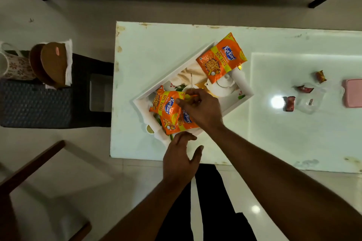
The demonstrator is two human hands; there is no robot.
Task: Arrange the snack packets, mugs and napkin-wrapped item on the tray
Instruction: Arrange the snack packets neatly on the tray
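Observation:
A white tray (172,70) lies turned diagonally on the white table. One orange snack packet (221,57) rests over its far corner. Two more orange packets (166,107) overlap at the near-left corner. My right hand (199,107) pinches the upper edge of the top packet there. My left hand (181,159) hovers with spread fingers at the tray's near rim, fingertips by the lower packet (184,124). A white teapot (223,84) and a folded cream napkin (191,75) sit in the tray's middle. A floral mug (14,66) stands on a dark stool at the left.
Wooden coasters on a napkin (52,62) lie beside the mug on the stool (49,103). Small candy wrappers (305,96) and a pink box (352,93) lie on the table's right. Chair frames stand at the lower left and at the far side.

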